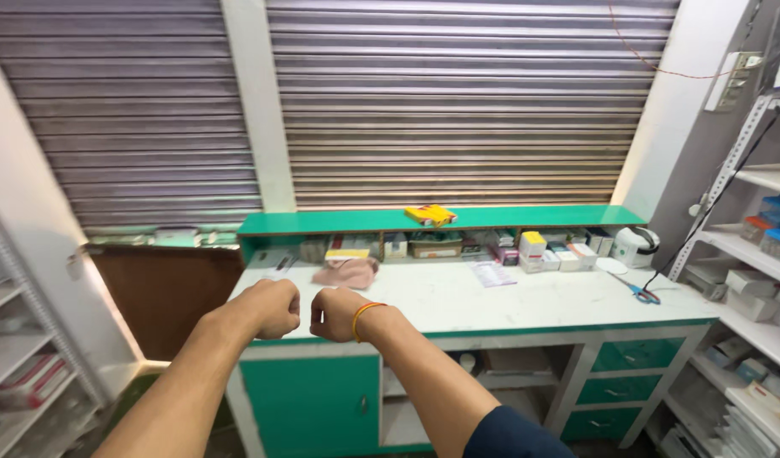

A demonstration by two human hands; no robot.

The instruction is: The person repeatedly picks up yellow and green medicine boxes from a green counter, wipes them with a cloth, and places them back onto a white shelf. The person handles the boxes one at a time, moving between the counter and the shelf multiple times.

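- Left hand (271, 308) and right hand (337, 312): fists side by side in the air, fingers curled tight, holding nothing visible.
- Nearest thing: pink cloth (347, 273) on white surface (525, 301), at 12 o'clock from right hand, apart.
- Nothing grasped yet; scissors (643, 294) far at 3 o'clock, untouched.

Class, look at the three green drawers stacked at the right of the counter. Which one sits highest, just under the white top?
The top drawer, widest in view, lies directly beneath the white counter top; the middle drawer and bottom drawer sit below it.
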